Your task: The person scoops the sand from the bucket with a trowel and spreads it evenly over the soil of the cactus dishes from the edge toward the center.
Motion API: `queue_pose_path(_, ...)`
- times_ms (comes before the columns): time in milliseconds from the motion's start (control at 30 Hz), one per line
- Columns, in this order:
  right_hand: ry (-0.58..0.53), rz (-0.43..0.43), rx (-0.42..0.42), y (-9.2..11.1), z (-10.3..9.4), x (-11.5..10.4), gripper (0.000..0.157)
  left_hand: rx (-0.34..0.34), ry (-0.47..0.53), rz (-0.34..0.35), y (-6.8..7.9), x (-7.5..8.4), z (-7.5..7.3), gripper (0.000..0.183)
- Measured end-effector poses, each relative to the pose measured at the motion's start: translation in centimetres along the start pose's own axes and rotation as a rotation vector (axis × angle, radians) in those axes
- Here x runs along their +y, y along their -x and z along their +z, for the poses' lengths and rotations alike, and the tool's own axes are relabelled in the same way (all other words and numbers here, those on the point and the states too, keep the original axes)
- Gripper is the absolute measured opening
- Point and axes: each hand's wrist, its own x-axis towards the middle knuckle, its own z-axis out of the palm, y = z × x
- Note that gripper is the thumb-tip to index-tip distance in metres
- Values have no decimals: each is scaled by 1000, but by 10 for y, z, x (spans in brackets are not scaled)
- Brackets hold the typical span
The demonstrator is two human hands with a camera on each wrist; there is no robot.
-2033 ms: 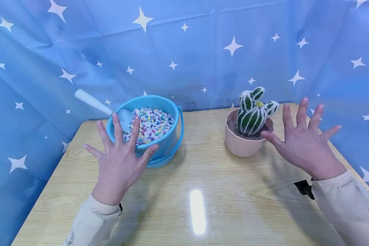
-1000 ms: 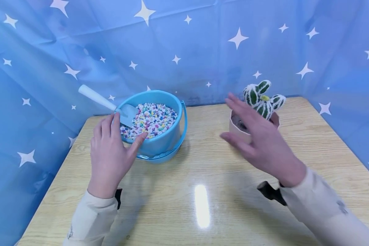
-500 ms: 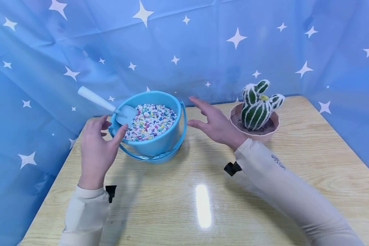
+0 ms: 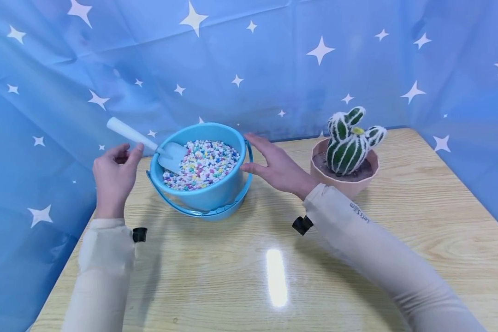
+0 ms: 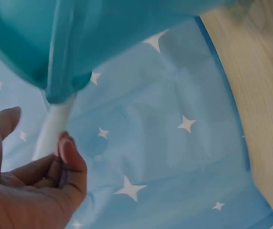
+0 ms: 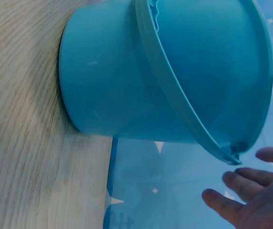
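A light blue bucket (image 4: 216, 189) holds many small coloured pellets (image 4: 207, 166). A pale blue shovel (image 4: 172, 156) leans in it, blade on the pellets and handle (image 4: 126, 131) sticking out to the left. My left hand (image 4: 114, 177) is raised just below that handle. Seen from the left wrist, its thumb (image 5: 10, 121) stands apart from the bent fingers (image 5: 72, 162), whose tips overlap the white handle. My right hand (image 4: 280, 168) reaches in from the right, fingers extended and fingertips right at the bucket's rim; the right wrist view shows them (image 6: 236, 188) beside the handle's pivot.
To the right stands a pink pot (image 4: 344, 186) with a green and white cactus (image 4: 346, 152), behind my right forearm. The wooden table (image 4: 216, 276) meets a blue star-patterned curtain (image 4: 274, 69) at the back and sides. The bucket's swing handle (image 4: 191, 213) hangs down at its front.
My left hand has gone from spread above the table's left, up and outward to the shovel handle. My right hand has crossed from beside the cactus to the bucket's right rim.
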Motion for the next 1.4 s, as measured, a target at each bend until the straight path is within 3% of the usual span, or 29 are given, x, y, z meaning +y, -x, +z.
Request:
queue_pose_path(300,28,38,-15,-1,5,1,79,-115,118,-81,-31,3,-7,70)
queue_pose_path(567,-7,44,-1,-5,13,1,81,-94,264,-37,-40,1,-12,57)
queue_pose_path(733,-11,42,15,-5,15,2,79,-56,235,51,-37,6,-11,40)
queue_pose_path(833,-12,39,14,-5,15,2,79,-40,344,69,-33,10,-10,33)
queue_pose_path(1067,1,20,16,-5,13,-1,79,-28,623,40,-26,14,-8,20)
queue_pose_path(1233,16,17,25,-6,11,-1,79,22,736,38,-21,8,-5,15)
queue_pose_path(1400,5,16,19,-6,12,-1,79,69,769,50,-13,7,-4,16)
